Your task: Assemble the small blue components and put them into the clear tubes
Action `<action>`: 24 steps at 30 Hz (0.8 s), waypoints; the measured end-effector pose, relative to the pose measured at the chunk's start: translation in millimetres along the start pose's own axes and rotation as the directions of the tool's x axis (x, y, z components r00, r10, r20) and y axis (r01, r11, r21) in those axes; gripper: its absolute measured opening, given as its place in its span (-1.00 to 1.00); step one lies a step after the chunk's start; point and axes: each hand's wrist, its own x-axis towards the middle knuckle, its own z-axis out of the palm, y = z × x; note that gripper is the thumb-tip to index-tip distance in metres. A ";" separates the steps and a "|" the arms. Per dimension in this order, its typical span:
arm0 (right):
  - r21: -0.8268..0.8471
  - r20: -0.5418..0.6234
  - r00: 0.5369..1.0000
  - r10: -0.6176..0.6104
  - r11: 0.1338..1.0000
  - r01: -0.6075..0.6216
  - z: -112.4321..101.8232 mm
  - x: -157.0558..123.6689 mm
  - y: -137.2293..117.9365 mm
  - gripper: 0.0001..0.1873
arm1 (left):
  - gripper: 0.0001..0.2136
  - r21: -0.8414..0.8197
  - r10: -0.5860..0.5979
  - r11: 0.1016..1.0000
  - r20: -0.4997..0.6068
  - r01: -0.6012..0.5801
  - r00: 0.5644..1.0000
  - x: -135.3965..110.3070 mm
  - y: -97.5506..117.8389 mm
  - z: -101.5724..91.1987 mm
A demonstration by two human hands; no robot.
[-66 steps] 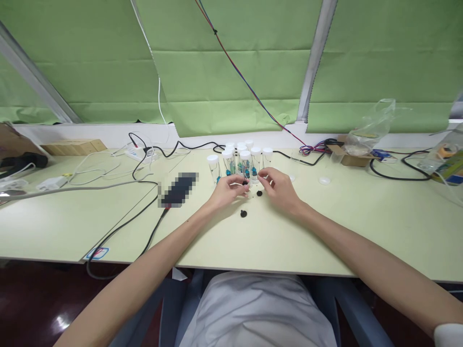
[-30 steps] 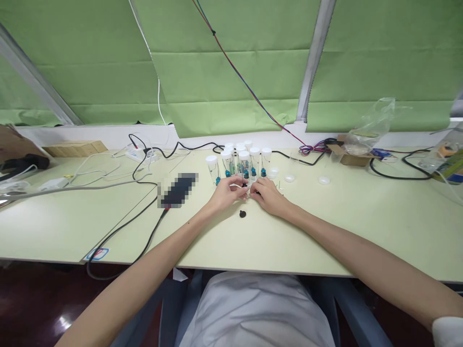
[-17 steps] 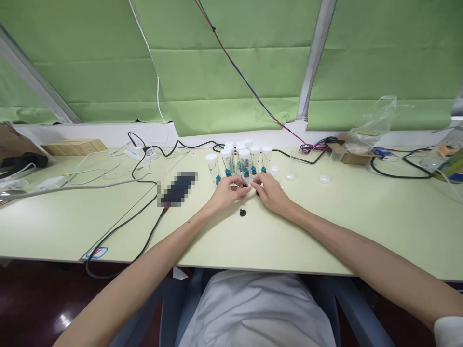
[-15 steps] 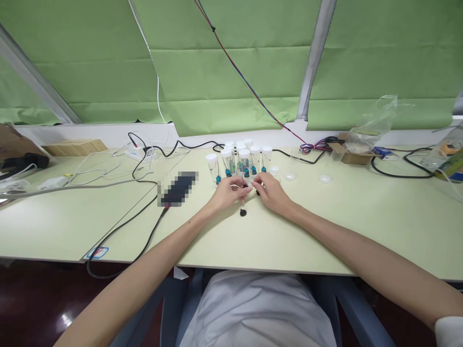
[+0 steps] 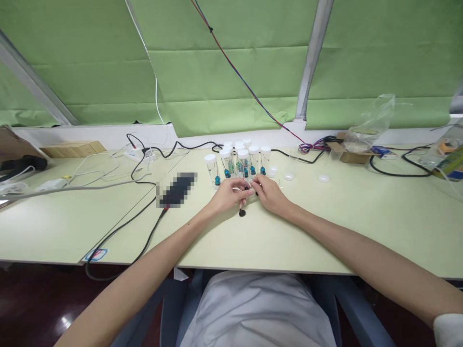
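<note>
The left hand (image 5: 231,193) has its thumb and fingers clamped on a small black piece (image 5: 246,188), held low above the pale yellow-green tabletop (image 5: 289,241), close to the front of a group of clear cylindrical vials with white round caps (image 5: 211,168); the right hand (image 5: 268,193) meets it from the other side, its thumb and index finger bent towards each other just beside the left fingertips (whether they grip anything, I cannot tell); a second black piece (image 5: 256,193) shows partly at the underside of the right hand, and a flat black round piece (image 5: 242,213) lies on the tabletop just below the left fingertips.

The vials stand upright behind both hands, with teal parts (image 5: 217,180) on thin dark stems inside several of them; to the right of the group, two translucent white round lids (image 5: 323,178) lie apart from each other; a dark, pixelated rectangular object (image 5: 178,189) lies left of the left hand, with a black cable (image 5: 149,241) running from its near end; farther right sits an open brown cardboard box (image 5: 352,157) under a clear plastic bag (image 5: 374,120).
</note>
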 end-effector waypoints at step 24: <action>0.017 0.004 1.000 0.020 1.000 -0.020 -2.8 0.8 -2.5 -0.76 | -0.55 -0.139 -0.087 0.985 0.096 0.100 0.992 -0.3 -1.7 -0.6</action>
